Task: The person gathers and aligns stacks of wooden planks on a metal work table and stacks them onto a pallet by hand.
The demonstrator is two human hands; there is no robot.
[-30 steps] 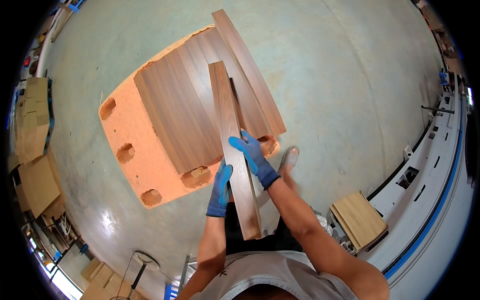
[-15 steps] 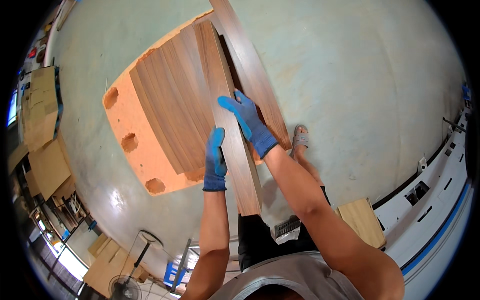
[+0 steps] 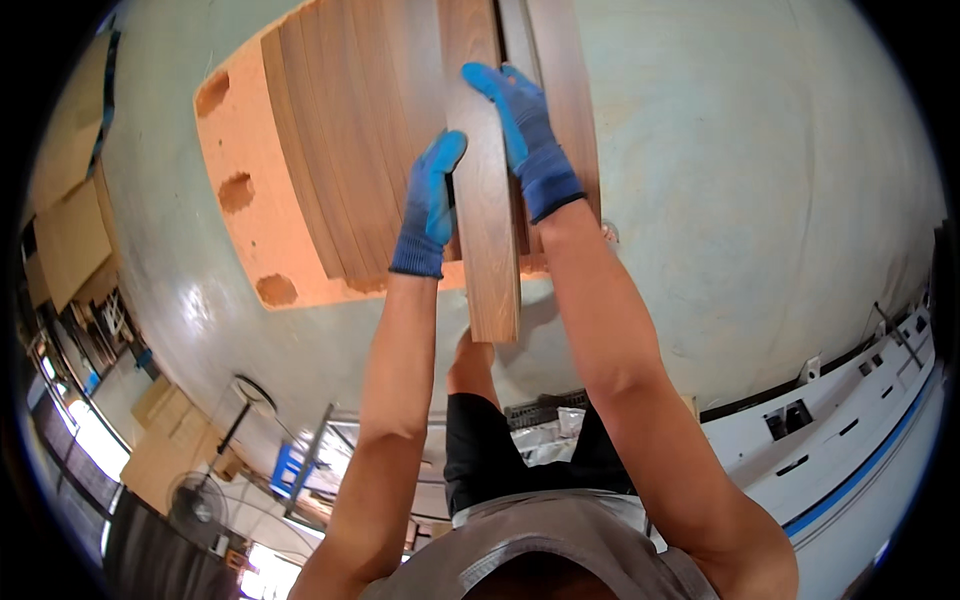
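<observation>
A long, brown wood-grain plank (image 3: 485,210) runs lengthwise away from me, its near end sticking out past the board below. My left hand (image 3: 432,200), in a blue glove, is closed on its left edge. Farther along, my right hand (image 3: 527,130), gloved the same way, grips the right edge with its thumb on top. Beneath and to the left lies a row of similar planks (image 3: 345,150) side by side on an orange board (image 3: 235,225). Another plank (image 3: 565,110) lies to the right of my right hand. My fingers under the held plank are hidden.
Rough holes (image 3: 236,192) mark the board's left side. Around it spreads the grey-green floor (image 3: 720,180). Cardboard sheets (image 3: 70,240) stand at the left, with a fan (image 3: 198,505) at the lower left. A long white slotted structure (image 3: 830,430) lines the lower right.
Both hands and the held plank have shifted farther up in the view. The plank has turned to lie nearly in line with the row. My view has also shifted.
</observation>
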